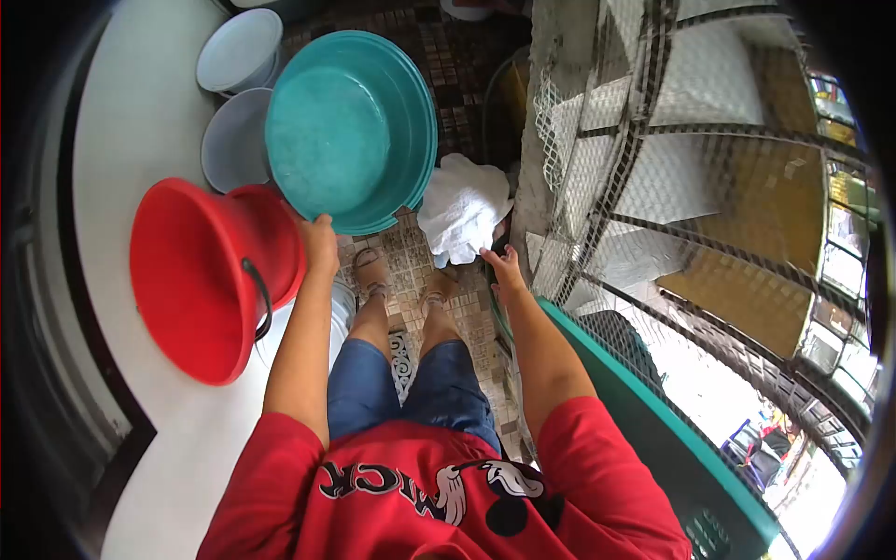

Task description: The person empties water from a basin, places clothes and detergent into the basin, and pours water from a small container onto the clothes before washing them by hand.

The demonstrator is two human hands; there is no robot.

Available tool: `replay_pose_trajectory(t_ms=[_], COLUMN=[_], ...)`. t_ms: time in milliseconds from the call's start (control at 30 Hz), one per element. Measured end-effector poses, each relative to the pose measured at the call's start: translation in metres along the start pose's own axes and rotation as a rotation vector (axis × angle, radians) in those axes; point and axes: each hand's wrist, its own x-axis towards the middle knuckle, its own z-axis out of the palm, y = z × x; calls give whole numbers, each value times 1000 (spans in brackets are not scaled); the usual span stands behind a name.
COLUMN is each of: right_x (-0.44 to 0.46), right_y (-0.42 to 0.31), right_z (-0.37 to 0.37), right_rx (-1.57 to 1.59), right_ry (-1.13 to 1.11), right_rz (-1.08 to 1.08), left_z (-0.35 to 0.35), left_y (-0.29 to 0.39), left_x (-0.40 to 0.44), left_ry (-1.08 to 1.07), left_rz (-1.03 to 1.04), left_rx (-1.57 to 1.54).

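Observation:
My left hand is closed on the near rim of a large round teal basin, thumb over the edge. The basin is tilted so that its inside faces me, and a little moisture or shine shows on its bottom. To its right is a crumpled white cloth, partly over something dark that I cannot make out. My right hand is at the cloth's near edge, with thumb and finger apart and one fingertip at the fabric. Whether that fingertip presses on it is hard to tell.
A red bucket with a black handle lies tipped at left, its mouth toward me. Behind it stand a grey bucket and a white lidded pail. Metal mesh and a green panel line the right side. My feet are on patterned tiles.

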Motion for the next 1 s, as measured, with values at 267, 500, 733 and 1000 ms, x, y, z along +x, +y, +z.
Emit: replay_pose_trajectory(t_ms=[267,500,733,1000], right_x=[116,154,182,123], right_y=[6,12,28,-15], right_z=[11,17,21,44], right_rx=[2,166,339,572], right_ry=[97,16,-12,-222], right_rz=[53,-147,-152,-140], left_z=[12,5,-11,-21], left_y=[-35,-85,-134,-112], left_x=[56,77,62,46], left_ry=[117,48,4,35], left_rz=[271,182,-118,-371], left_rx=[405,562,619,417])
